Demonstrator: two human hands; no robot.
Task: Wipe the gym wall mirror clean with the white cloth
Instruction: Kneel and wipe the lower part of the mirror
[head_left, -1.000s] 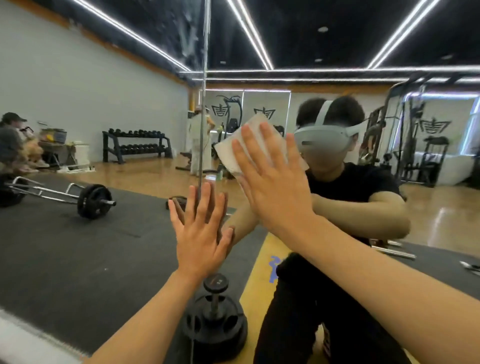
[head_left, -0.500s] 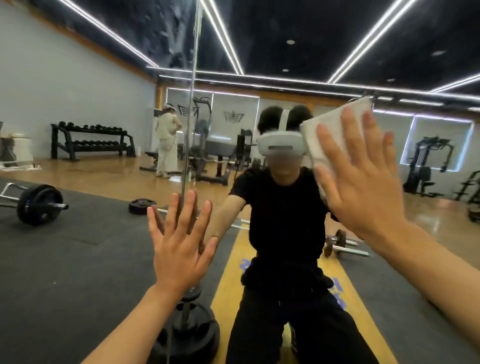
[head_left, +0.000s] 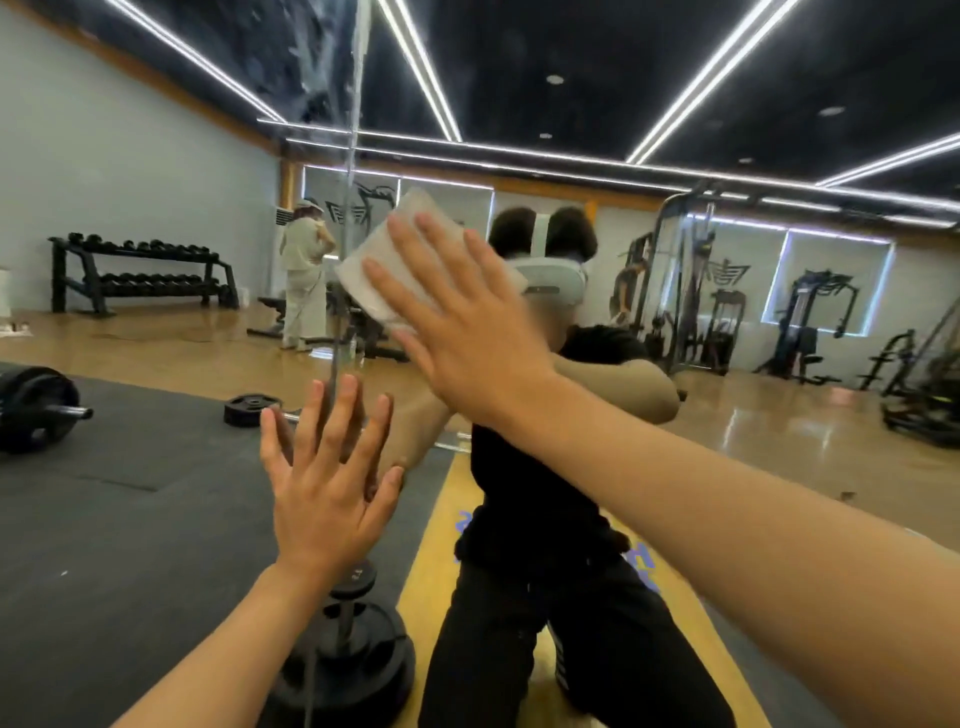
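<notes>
The wall mirror (head_left: 753, 441) fills the whole view and reflects the gym and a kneeling person in black. My right hand (head_left: 462, 332) lies flat with straight, spread fingers and presses the folded white cloth (head_left: 384, 265) against the glass, up near the middle. Most of the cloth sticks out above and left of my fingers. My left hand (head_left: 327, 478) rests flat on the mirror lower down, fingers spread, right on the vertical seam (head_left: 345, 208) between two mirror panels.
A stack of black weight plates on a post (head_left: 343, 660) stands at the mirror's foot below my left hand. Reflected behind: a dumbbell rack (head_left: 140, 275), a barbell (head_left: 36, 405), a loose plate (head_left: 252, 410), machines (head_left: 821, 322) and a person in white (head_left: 304, 275).
My right hand has swept the cloth from the upper right back to the left across the glass. The left hand stays planted on the seam.
</notes>
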